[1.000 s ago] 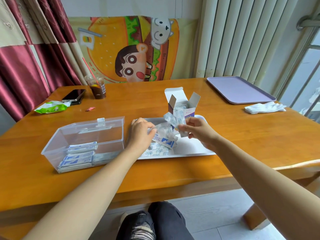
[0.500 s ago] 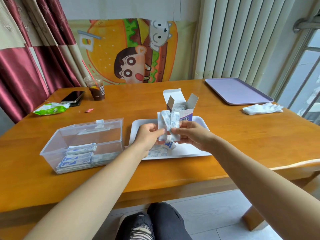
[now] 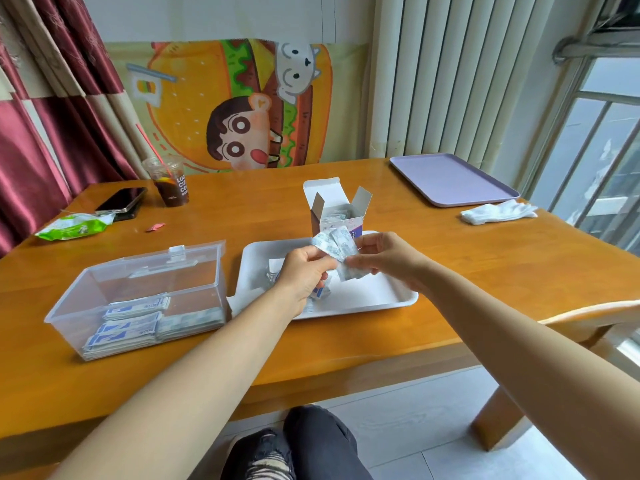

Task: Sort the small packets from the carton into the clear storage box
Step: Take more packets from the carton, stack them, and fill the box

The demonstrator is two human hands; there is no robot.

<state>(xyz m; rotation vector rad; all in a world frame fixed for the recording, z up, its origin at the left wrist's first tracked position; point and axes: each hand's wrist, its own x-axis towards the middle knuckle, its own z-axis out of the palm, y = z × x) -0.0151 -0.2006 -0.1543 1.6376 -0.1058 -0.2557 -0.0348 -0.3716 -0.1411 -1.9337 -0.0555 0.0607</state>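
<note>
Head view: the clear storage box point(image 3: 104, 282) sits open-topped on the near left of the bench point(image 3: 450, 271). Stacked packets point(image 3: 131, 327) lie in flat rows along its near wall only. Just right of it, a white tray point(image 3: 381, 296) carries the open carton point(image 3: 337, 211), upright at the far edge with more packets showing inside. Above the tray, the left hand point(image 3: 304, 268) and right hand point(image 3: 384, 256) meet, each pinching a fan of small packets point(image 3: 334, 245). Loose packets point(image 3: 320, 292) lie below the left hand. A purple tray point(image 3: 450, 178) and white gloves point(image 3: 498, 211) lie far right, near the bench edge.
</note>
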